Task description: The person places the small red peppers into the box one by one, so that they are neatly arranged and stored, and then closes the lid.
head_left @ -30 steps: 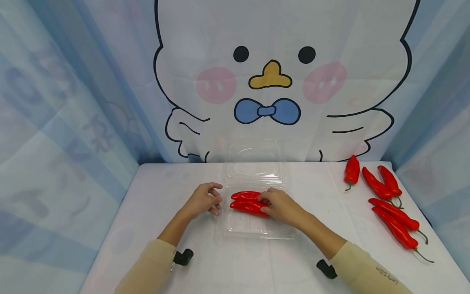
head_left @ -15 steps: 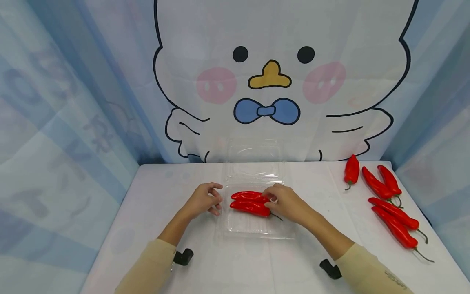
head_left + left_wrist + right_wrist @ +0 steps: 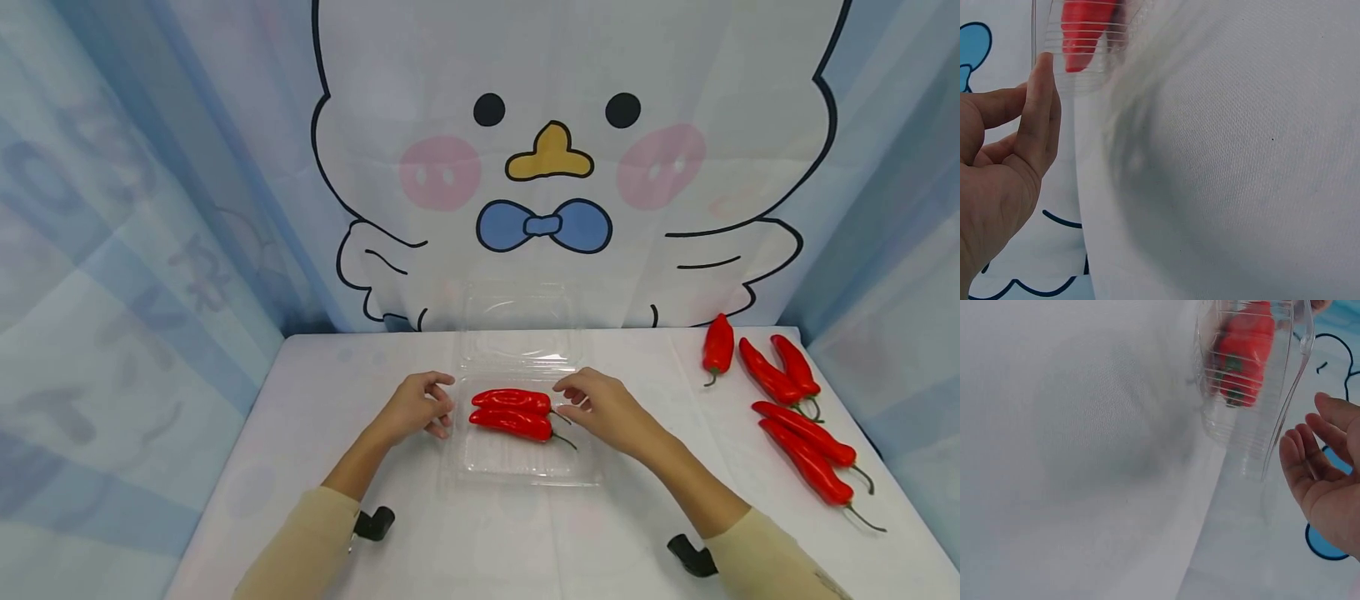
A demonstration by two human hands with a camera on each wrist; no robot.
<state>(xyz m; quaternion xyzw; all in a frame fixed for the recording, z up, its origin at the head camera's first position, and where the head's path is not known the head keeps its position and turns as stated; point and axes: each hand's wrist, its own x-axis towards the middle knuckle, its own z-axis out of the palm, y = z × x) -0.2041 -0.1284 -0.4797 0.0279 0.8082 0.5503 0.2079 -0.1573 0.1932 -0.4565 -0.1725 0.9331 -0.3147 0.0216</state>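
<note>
Two red chili peppers, a rear one (image 3: 513, 401) and a front one (image 3: 512, 425), lie side by side in a clear plastic box (image 3: 517, 468), stems to the right. The box's lid (image 3: 521, 343) stands raised at the back. My left hand (image 3: 415, 408) is at the box's left edge, fingertips right at the rim in the left wrist view. Nothing is in that hand. Over the box's right side, near the stems, my right hand (image 3: 606, 412) hovers with relaxed fingers and holds nothing. The right wrist view shows its fingers (image 3: 1295, 465) loosely spread beside the box wall.
Several more red chili peppers lie at the table's right side, among them one at the back (image 3: 718, 346) and one farther forward (image 3: 806, 462). A curtain with a cartoon print (image 3: 547, 283) hangs behind the white table (image 3: 337, 367).
My right hand has let go of the rear chili pepper and drawn back to the right, uncovering both stems. The left hand has stayed in place.
</note>
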